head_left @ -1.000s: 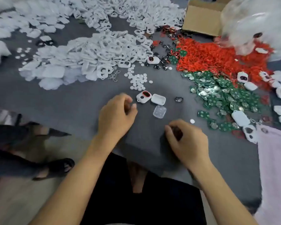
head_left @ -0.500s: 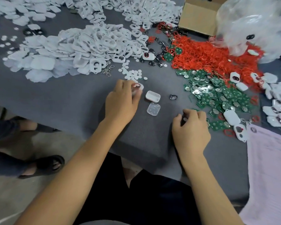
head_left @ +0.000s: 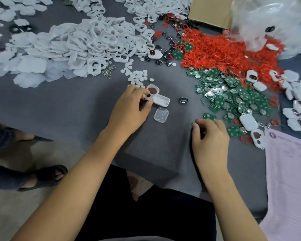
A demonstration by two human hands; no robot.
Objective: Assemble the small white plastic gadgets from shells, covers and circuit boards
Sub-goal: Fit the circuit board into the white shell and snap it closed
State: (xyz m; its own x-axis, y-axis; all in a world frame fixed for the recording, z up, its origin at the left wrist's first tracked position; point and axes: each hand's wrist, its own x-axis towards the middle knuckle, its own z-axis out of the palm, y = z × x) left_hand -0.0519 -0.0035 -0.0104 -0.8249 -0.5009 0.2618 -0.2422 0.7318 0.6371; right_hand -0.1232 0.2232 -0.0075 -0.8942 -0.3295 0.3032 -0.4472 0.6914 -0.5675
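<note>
— What lies around the left hand (head_left: 129,108)?
— It pinches a white front shell (head_left: 151,92) beside an open white cover (head_left: 162,100) and clear insert (head_left: 161,115).
— The right hand (head_left: 209,136)?
— Curled beside green circuit boards (head_left: 233,94) — whether it holds anything, I can't tell. Cardboard box (head_left: 207,13) contents hidden.

Left grip (head_left: 129,108) pinching — right grip (head_left: 209,136) curled, knuckles up.
</note>
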